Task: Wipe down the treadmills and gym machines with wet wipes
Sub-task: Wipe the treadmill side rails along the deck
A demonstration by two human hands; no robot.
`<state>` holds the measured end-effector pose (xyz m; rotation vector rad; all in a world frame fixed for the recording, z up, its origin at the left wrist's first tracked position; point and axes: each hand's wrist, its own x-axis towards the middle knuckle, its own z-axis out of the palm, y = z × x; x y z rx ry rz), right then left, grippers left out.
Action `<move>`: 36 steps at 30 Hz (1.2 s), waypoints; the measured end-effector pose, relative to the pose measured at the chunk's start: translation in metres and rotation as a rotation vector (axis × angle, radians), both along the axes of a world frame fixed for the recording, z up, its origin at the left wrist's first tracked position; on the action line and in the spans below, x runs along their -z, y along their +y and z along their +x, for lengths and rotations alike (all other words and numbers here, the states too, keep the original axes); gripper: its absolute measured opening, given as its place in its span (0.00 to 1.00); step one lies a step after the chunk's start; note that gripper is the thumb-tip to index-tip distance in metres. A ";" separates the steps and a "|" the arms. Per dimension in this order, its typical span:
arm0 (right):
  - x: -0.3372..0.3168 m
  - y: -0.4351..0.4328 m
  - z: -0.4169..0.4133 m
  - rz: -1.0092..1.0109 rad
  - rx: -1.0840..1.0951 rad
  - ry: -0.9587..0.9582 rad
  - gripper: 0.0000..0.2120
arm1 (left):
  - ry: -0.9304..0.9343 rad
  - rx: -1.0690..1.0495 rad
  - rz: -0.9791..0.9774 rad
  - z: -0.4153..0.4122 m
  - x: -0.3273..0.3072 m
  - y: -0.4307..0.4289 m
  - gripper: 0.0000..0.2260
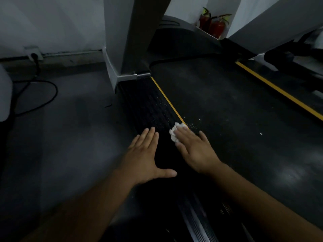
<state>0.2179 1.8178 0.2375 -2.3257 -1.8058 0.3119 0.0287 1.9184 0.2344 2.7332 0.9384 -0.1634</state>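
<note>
The right hand [195,149] lies flat with straight fingers pressing a crumpled white wipe [176,132] onto the yellow stripe [167,100] along the left edge of the treadmill belt [227,105]. The left hand [148,158] rests open, fingers straight and thumb spread, on the ribbed side rail [148,105] just left of the wipe. White crumbs dot the belt near the wipe. Two red fire extinguishers [214,25] stand far behind.

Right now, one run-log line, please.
right hand presses wet wipe on treadmill side rail | left hand open over rail | white specks ahead
</note>
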 end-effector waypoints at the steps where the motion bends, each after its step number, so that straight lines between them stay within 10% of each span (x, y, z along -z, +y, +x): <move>1: 0.000 0.011 -0.001 0.005 0.048 0.002 0.27 | -0.004 0.000 0.001 0.000 0.000 0.000 0.64; 21: -0.001 0.008 -0.041 0.227 -0.106 -0.124 0.30 | -0.051 0.011 -0.108 -0.009 -0.009 0.001 0.58; 36: -0.003 -0.006 -0.025 -0.024 -0.080 -0.030 0.36 | 0.034 0.026 -0.060 -0.005 -0.006 0.022 0.68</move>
